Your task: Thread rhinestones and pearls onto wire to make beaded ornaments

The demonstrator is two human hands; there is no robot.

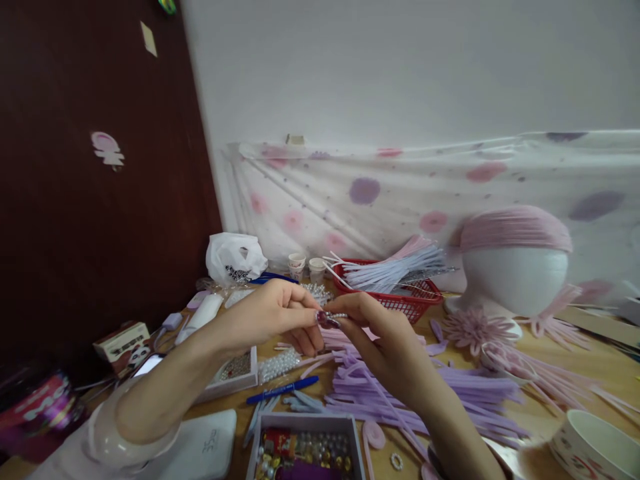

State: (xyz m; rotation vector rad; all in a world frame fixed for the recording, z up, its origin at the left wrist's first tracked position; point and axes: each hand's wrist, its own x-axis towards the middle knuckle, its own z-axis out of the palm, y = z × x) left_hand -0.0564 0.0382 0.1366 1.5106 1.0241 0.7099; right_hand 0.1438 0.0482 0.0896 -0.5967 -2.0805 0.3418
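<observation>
My left hand (273, 315) and my right hand (381, 340) meet above the wooden table (565, 367). Between their fingertips they pinch a short strand of small white pearl beads (339, 316). A lilac pipe cleaner runs down from the right hand toward a heap of lilac pipe cleaners (430, 397) lying just below. The left thumb has a dark painted nail.
A red basket (407, 301) of pale pipe cleaners stands behind the hands. A white mannequin head (515, 277) wears a pink band. In front lie a tray of beads (303, 453), a blue pen (283, 389), a pearl bunch (279, 365), a power bank (203, 447), and a bowl (595, 443).
</observation>
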